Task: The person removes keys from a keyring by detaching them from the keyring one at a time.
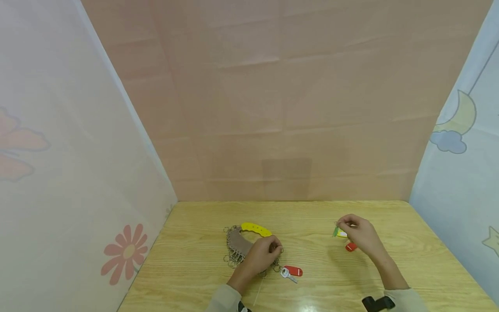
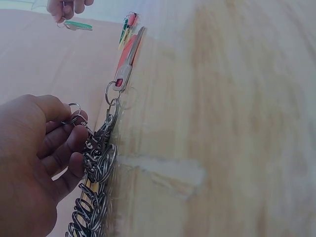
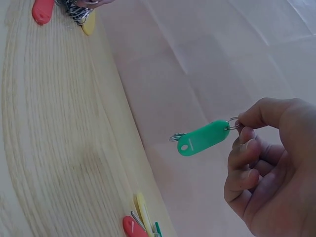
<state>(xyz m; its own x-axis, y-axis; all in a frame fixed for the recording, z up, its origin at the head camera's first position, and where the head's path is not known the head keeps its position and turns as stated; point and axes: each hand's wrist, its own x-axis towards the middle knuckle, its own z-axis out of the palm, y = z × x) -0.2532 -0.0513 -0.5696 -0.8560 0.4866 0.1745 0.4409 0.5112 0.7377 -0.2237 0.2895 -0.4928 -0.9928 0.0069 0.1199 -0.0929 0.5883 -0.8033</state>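
Observation:
My left hand [image 1: 260, 256] pinches a small metal key ring [image 2: 79, 117] between thumb and fingertips. That ring hangs from a brown curved key holder [image 1: 237, 242] with a yellow handle [image 1: 256, 228] and many clips and rings along its edge. A silver key [image 1: 287, 274] and red key tag [image 1: 295, 271] are joined to one ring and lie on the table. Off to the right, my right hand [image 1: 360, 237] pinches the ring of a green key tag [image 3: 206, 137], held above the table. Part of a key [image 3: 177, 136] shows behind this tag.
On the table [image 1: 187, 281] below the right hand lie a red tag [image 1: 351, 246] and a yellow tag [image 1: 341, 233], with another green one [image 3: 157, 229] beside them. A pinkish cloth wall [image 1: 234, 108] rises at the back; printed cloths hang at both sides.

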